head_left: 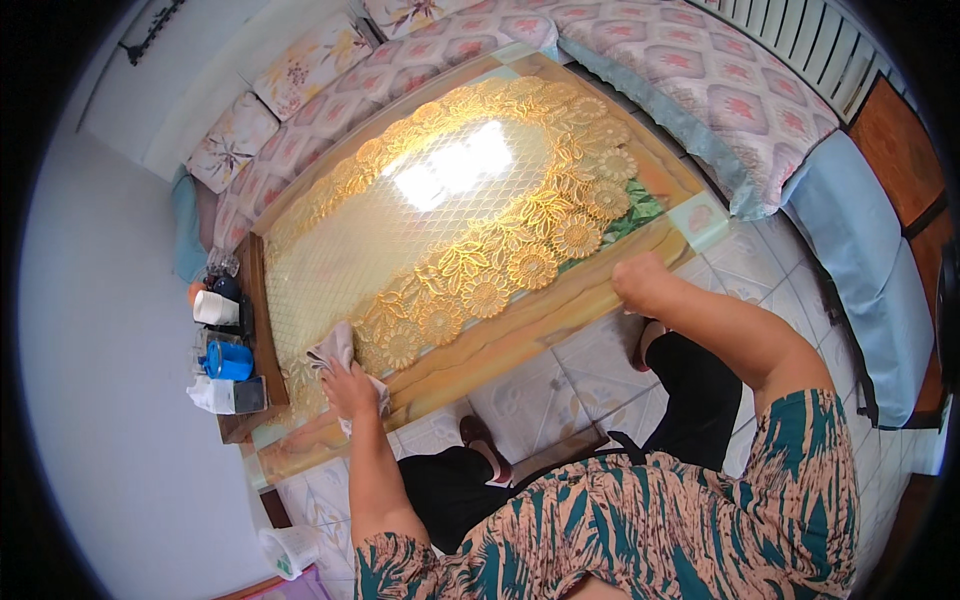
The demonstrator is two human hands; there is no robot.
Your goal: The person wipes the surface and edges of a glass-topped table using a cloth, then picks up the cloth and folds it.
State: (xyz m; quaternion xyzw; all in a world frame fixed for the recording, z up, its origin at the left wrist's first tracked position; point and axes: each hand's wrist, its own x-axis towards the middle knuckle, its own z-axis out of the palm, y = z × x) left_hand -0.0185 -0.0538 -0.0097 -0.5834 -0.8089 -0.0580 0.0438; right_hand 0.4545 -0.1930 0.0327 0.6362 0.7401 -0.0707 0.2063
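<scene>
My left hand (349, 389) is closed on a pale pinkish cloth (336, 345), bunched up and lying on the table's near left part. One end of the cloth sticks out ahead of the fingers, and another hangs beside the wrist. Beneath it spreads a gold lace-patterned tablecloth (470, 240) with sunflower shapes along its border. It covers most of a low table with a marbled tan rim (520, 335). My right hand (641, 281) rests as a fist at the table's near right edge, its curled fingers turned down; what is inside them, if anything, is hidden.
A wooden tray (262, 310) at the table's left end bears white cups (216, 308), a blue mug (229, 360) and tissues (210, 394). Sofas with patterned covers (690, 80) line the far and right sides. A white bin (288, 552) stands on the tiled floor at lower left.
</scene>
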